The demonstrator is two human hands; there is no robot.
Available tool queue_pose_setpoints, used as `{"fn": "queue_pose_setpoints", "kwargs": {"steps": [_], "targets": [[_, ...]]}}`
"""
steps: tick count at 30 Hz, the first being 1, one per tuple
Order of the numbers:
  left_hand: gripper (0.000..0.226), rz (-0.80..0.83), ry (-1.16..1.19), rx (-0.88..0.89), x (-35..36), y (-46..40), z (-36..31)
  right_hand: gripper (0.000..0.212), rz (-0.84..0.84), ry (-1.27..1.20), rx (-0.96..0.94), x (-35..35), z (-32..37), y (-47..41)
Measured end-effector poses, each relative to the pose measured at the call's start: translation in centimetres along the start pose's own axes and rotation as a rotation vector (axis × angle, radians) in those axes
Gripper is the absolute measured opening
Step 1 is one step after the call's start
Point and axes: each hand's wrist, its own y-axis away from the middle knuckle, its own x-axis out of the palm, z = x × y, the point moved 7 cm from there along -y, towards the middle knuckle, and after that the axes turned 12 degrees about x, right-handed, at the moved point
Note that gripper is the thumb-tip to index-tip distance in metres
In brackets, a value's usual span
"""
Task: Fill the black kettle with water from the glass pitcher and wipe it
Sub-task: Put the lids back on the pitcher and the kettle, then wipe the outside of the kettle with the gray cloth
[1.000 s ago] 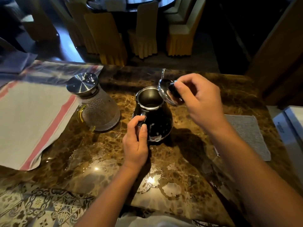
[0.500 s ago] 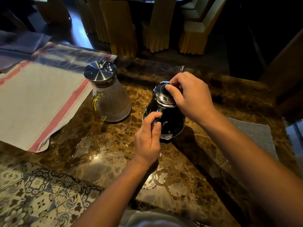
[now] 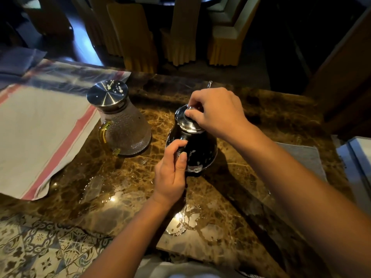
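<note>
Kettle [image 3: 202, 151]: left hand [image 3: 170, 173] grips its handle, right hand [image 3: 216, 111] fingers pinch its lid [image 3: 185, 121].

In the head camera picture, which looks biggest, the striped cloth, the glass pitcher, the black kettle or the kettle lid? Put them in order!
1. Striped cloth, biggest.
2. Glass pitcher and black kettle: too alike to rank, and hands hide part of the kettle.
3. Kettle lid, smallest.

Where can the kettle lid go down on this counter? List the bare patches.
Bare marble lies behind the pitcher and kettle, up to the far edge. Another patch sits between the kettle and the grey cloth. The near marble is free but puddled. The striped towel crowds the left; both hands crowd the kettle.
</note>
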Motion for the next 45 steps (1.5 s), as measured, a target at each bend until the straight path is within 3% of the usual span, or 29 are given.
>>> {"fn": "queue_pose_setpoints", "kwargs": {"steps": [16, 22, 26, 30, 34, 37, 42, 45], "targets": [[0.031, 0.149, -0.184, -0.025, -3.0, -0.6, -0.4, 0.025, -0.051, -0.178, 0.144, 0.3, -1.7, 3.1], [0.031, 0.275, -0.265, 0.002, -3.7, -2.0, -1.8, 0.029, -0.001, -0.237, 0.137, 0.0, -2.5, 3.4], [0.033, 0.344, -0.471, 0.141, -4.1, -5.9, -3.9, 0.033, 0.065, -0.542, 0.127, -0.2, -4.3, 4.3], [0.038, 0.471, -0.465, 0.232, -1.6, -10.2, -5.2, 0.026, -0.104, -0.76, 0.294, -0.7, -10.3, 6.6], [0.038, 0.657, -0.385, 0.327, 2.9, -12.5, -4.9, 0.036, -0.142, -0.431, 0.493, 1.4, -18.0, 9.0], [0.051, 0.759, -0.271, 0.234, 4.8, -12.9, -3.9, 0.049, -0.054, -0.227, 0.577, 3.2, -22.8, 10.8], [0.025, 0.716, -0.256, 0.23, 4.8, -13.2, -3.0, 0.081, 0.099, 0.067, 0.641, 5.6, -27.7, 12.5], [0.024, 0.691, -0.285, 0.197, 4.9, -13.2, -2.8, 0.097, 0.211, 0.174, 0.648, 7.9, -28.8, 13.5]]}}
